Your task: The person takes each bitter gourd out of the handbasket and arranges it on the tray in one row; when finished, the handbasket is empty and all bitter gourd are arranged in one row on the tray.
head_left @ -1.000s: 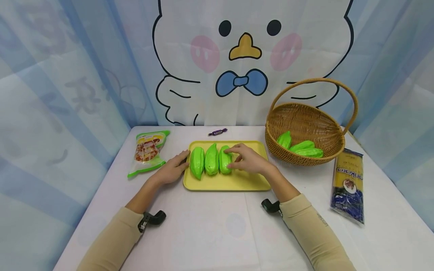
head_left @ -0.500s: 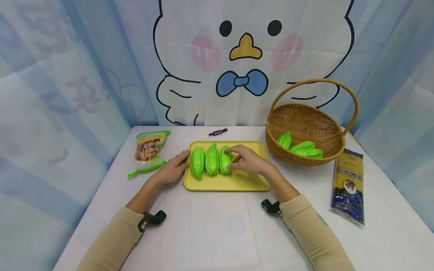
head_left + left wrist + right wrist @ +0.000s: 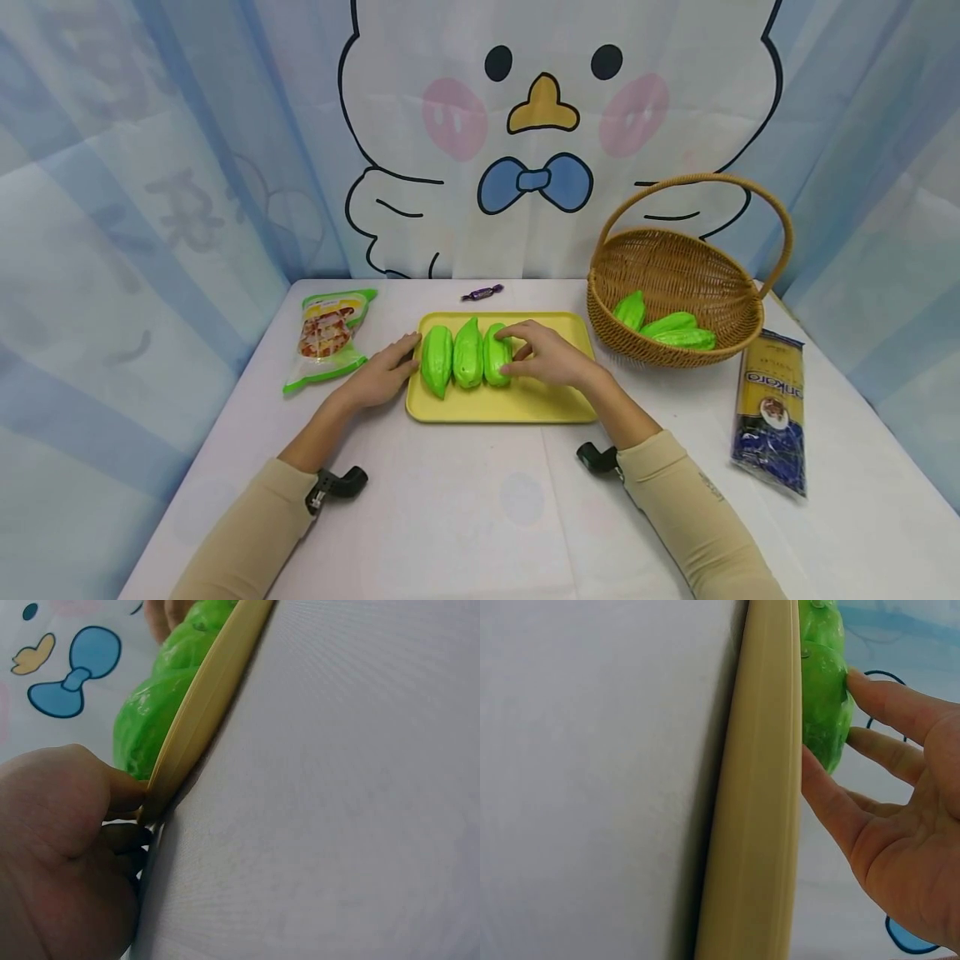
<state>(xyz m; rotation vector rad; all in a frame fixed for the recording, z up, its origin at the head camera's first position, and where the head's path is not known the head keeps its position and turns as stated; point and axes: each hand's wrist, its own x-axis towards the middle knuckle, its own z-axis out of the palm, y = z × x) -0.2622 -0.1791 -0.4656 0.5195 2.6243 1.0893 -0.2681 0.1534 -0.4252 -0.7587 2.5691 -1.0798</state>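
Tray (image 3: 510, 408): yellow, on the white table (image 3: 465, 517); clock directions run from its middle, twelve being away from the person.
Gourds: three green ones side by side on the tray, towards nine o'clock, pointing roughly twelve to six: left gourd (image 3: 437, 360), mid gourd (image 3: 468, 354), right gourd (image 3: 492, 357).
Right hand (image 3: 552, 354): comes in from four o'clock, bent fingers and thumb grasping the right gourd.
Left hand (image 3: 381, 377): at nine o'clock, grasping no gourd, fingers extended and touching the tray's rim.
Basket (image 3: 667, 250): wicker, at two o'clock, holding three more gourds (image 3: 684, 338).
Pack (image 3: 771, 408): gold and blue, between three and four.
Bag (image 3: 325, 336): green-edged, between nine and ten.
Sweet (image 3: 482, 292): purple-wrapped, near twelve.
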